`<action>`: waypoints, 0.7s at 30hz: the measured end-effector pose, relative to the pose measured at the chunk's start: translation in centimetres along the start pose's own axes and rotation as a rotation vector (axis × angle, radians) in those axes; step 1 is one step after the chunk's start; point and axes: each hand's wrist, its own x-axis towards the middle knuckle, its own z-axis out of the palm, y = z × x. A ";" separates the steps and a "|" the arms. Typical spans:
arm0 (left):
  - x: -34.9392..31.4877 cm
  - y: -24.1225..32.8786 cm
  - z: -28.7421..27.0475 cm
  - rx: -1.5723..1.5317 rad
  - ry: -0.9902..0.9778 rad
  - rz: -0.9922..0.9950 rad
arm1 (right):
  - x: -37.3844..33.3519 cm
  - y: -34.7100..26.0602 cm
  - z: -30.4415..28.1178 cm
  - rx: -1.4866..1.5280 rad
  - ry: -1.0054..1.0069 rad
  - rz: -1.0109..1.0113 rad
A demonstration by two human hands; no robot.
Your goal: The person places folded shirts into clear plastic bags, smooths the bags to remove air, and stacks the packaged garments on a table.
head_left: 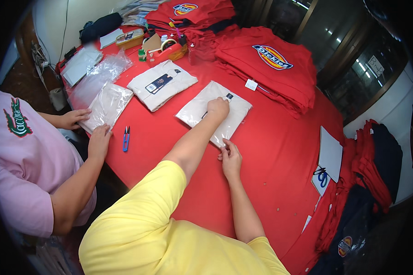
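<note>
Smoothing the bag (234,116) probably works best with its near corner steadied and light, even pressure outward. It lies mid-table on the red cloth (275,156), right of a folded shirt (175,84). The left hand (219,109), fingers curled in, rests on its far part; the right hand (231,159), loosely bent, touches the near corner. Whether either pinches the plastic, I cannot tell.

I have one folded cream garment (196,103) in a clear, glossy plastic bag (231,118), flat on the red tabletop (270,165), set corner-on to me, small dark label (229,96) near its far right edge.
</note>
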 end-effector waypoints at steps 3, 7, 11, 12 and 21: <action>-2.7 -0.2 -1.9 -0.101 0.090 0.065 | -0.1 0.1 0.2 0.044 0.048 0.029; -11.6 -1.5 -6.1 -0.287 0.216 0.138 | -0.1 1.2 0.4 -0.031 0.075 -0.069; -21.9 -4.4 -8.6 -0.385 0.220 0.096 | 0.5 -0.9 -0.1 0.006 0.005 0.104; -23.9 -5.1 -8.6 -0.415 0.206 0.052 | 1.1 -1.4 -0.1 0.012 -0.023 0.164; -28.7 -7.3 -6.7 -0.417 0.228 -0.001 | 7.5 -2.8 2.4 0.052 0.063 0.092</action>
